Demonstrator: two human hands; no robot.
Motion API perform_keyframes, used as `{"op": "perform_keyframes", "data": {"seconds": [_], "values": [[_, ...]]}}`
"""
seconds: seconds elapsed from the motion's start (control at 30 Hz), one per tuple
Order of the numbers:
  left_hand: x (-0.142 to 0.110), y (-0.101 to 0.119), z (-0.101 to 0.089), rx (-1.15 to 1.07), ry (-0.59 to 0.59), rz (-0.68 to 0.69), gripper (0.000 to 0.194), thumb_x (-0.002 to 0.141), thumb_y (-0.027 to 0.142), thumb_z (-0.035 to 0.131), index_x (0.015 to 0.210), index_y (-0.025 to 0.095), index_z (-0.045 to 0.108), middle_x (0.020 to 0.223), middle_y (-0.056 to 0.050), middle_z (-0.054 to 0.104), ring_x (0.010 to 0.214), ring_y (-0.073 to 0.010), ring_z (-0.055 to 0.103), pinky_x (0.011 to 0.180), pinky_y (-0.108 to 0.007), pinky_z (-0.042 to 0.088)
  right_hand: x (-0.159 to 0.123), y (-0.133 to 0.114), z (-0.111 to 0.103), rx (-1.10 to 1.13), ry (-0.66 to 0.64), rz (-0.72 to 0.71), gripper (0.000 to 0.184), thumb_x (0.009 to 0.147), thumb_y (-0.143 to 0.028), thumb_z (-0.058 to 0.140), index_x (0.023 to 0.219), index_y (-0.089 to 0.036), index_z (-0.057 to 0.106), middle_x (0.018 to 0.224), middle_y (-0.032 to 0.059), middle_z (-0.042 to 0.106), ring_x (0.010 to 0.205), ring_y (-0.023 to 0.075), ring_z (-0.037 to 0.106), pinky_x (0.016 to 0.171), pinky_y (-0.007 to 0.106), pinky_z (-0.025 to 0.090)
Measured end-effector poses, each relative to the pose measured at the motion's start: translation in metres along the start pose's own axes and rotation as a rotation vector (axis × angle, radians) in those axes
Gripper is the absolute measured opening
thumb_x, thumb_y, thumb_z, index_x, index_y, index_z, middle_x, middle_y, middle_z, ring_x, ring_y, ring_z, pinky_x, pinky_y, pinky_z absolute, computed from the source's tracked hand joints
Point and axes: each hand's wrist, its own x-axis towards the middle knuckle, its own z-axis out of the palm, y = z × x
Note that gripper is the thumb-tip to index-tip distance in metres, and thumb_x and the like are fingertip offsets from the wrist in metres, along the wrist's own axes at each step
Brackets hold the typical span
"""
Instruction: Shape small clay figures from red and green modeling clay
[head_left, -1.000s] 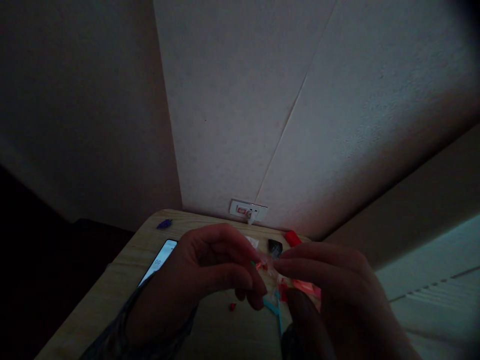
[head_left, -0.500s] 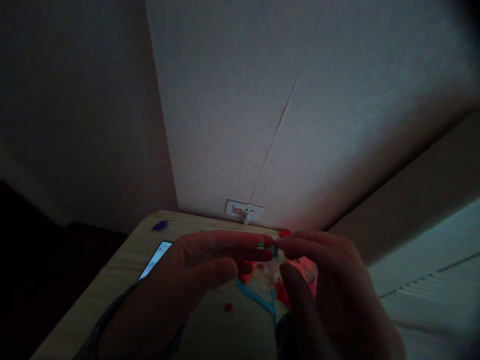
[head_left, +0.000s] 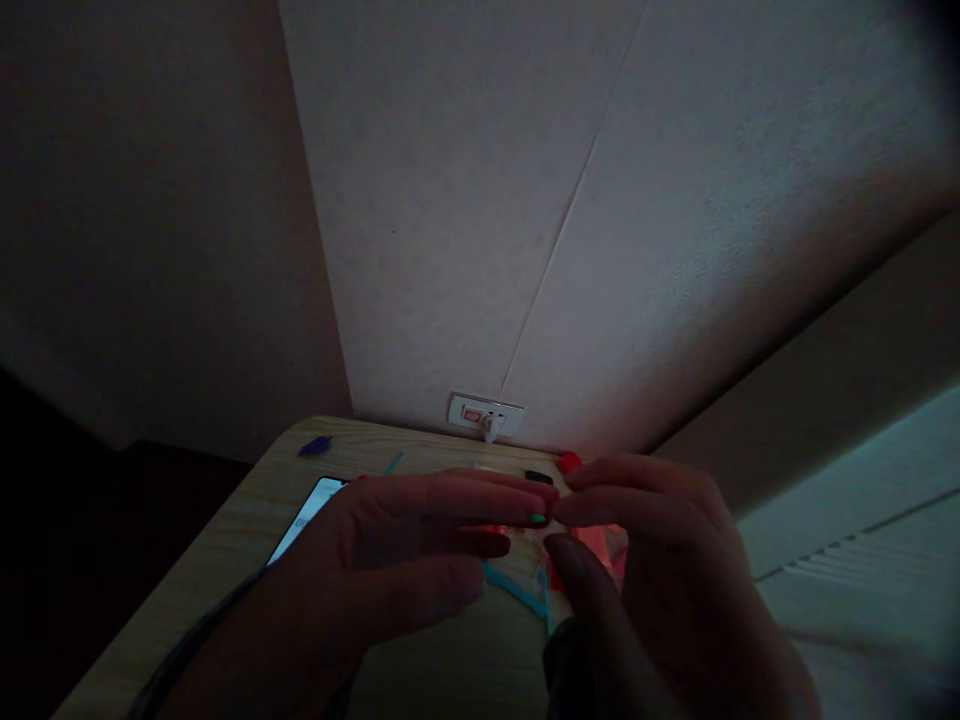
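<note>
The only figures I can make out are on the lit screen of the phone (head_left: 306, 517), which lies on the tabletop (head_left: 232, 540) close by my left hand (head_left: 349, 565): two thin, rounded digits that look like 00, dark on the pale glass. My hand and wrist cover the rest of that row, so I can't tell whether more digits follow. Whatever is marked higher up the screen is too small for me to read.

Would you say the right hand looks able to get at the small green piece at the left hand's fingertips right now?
Probably yes: the right hand is close beside the green piece, with nothing visible blocking the way between them.
</note>
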Motion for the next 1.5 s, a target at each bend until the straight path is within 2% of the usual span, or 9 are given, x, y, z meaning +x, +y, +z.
{"op": "perform_keyframes", "data": {"seconds": [0.4, 0.57, 0.73, 0.9, 0.97, 1.13, 1.23, 1.37, 1.5], "values": [[-0.002, 0.0, 0.008, 0.202, 0.081, 0.098, 0.034, 0.067, 0.009, 0.066, 0.09, 0.033, 0.074, 0.099, 0.001, 0.072, 0.096, -0.0213, 0.063, 0.084, -0.029, 0.051, 0.0, 0.0, -0.001, -0.027, 0.0, -0.052, 0.005, 0.082, -0.017, 0.06, 0.081, -0.022, 0.06, 0.085, 0.0021, 0.057, 0.079, 0.016, 0.055, 0.064, 0.03, 0.043], [-0.001, 0.001, 0.01, 0.232, 0.134, 0.149, 0.031, 0.064, 0.009, 0.068, 0.085, 0.031, 0.075, 0.094, 0.0, 0.073, 0.091, -0.0214, 0.064, 0.08, -0.028, 0.052, 0.0, -0.001, 0.0, -0.028, 0.016, -0.054, 0.007, 0.081, -0.015, 0.059, 0.081, -0.022, 0.059, 0.084, 0.0012, 0.056, 0.079, 0.0151, 0.055, 0.065, 0.029, 0.042], [0.0, 0.0, 0.009, 0.293, 0.147, 0.202, 0.026, 0.067, 0.013, 0.07, 0.084, 0.032, 0.075, 0.089, 0.001, 0.073, 0.084, -0.0175, 0.064, 0.075, -0.023, 0.052, 0.0, -0.002, -0.002, 0.049, -0.025, 0.022, 0.006, 0.084, -0.018, 0.057, 0.08, -0.022, 0.058, 0.083, 0.0023, 0.056, 0.078, 0.0159, 0.056, 0.063, 0.029, 0.044], [0.002, 0.002, 0.006, 0.434, 0.218, 0.256, 0.011, 0.07, 0.02, 0.071, 0.073, 0.03, 0.075, 0.065, 0.004, 0.07, 0.061, -0.0122, 0.061, 0.058, -0.016, 0.047, 0.002, -0.002, -0.009, 0.1, -0.096, 0.085, 0.007, 0.086, -0.023, 0.055, 0.079, -0.023, 0.058, 0.084, 0.0029, 0.055, 0.077, 0.0166, 0.056, 0.061, 0.029, 0.045], [0.0, 0.003, 0.003, 0.564, 0.264, 0.301, 0.009, 0.07, 0.022, 0.071, 0.072, 0.031, 0.074, 0.062, 0.006, 0.069, 0.057, -0.0113, 0.059, 0.056, -0.016, 0.045, 0.002, -0.002, -0.011, 0.09, -0.087, 0.091, 0.007, 0.085, -0.022, 0.055, 0.079, -0.023, 0.058, 0.084, 0.0032, 0.055, 0.077, 0.0171, 0.056, 0.061, 0.029, 0.045], [-0.011, 0.002, -0.011, 0.947, 0.507, 0.536, 0.024, 0.069, 0.012, 0.071, 0.077, 0.034, 0.072, 0.071, 0.012, 0.07, 0.062, -0.0081, 0.058, 0.061, -0.011, 0.041, 0.003, -0.002, -0.013, 0.058, -0.071, 0.097, 0.007, 0.084, -0.021, 0.056, 0.078, -0.023, 0.059, 0.084, 0.0037, 0.057, 0.076, 0.0175, 0.056, 0.058, 0.028, 0.043], [-0.013, 0.005, -0.015, 1.064, 0.442, 0.632, 0.02, 0.07, 0.013, 0.071, 0.077, 0.031, 0.071, 0.068, 0.011, 0.07, 0.058, -0.0076, 0.058, 0.058, -0.012, 0.04, 0.003, -0.001, -0.012, 0.078, -0.094, 0.097, 0.007, 0.085, -0.019, 0.055, 0.08, -0.022, 0.058, 0.085, 0.0033, 0.056, 0.077, 0.0168, 0.056, 0.061, 0.028, 0.045], [-0.007, 0.008, -0.009, 1.248, 0.337, 0.74, 0.007, 0.077, 0.019, 0.064, 0.073, 0.025, 0.067, 0.073, 0.007, 0.069, 0.068, -0.0091, 0.062, 0.068, -0.013, 0.044, 0.003, 0.0, -0.009, 0.131, -0.161, 0.109, 0.006, 0.085, -0.019, 0.055, 0.08, -0.022, 0.057, 0.087, 0.0034, 0.055, 0.08, 0.0169, 0.056, 0.065, 0.029, 0.047], [-0.004, 0.007, -0.005, 1.356, 0.283, 0.743, 0.012, 0.082, 0.013, 0.056, 0.08, 0.023, 0.063, 0.083, 0.006, 0.067, 0.079, -0.0072, 0.061, 0.077, -0.013, 0.045, 0.003, 0.001, -0.006, 0.162, -0.196, 0.117, 0.007, 0.083, -0.016, 0.056, 0.08, -0.023, 0.056, 0.088, 0.0022, 0.054, 0.082, 0.0158, 0.055, 0.069, 0.028, 0.046]]}}
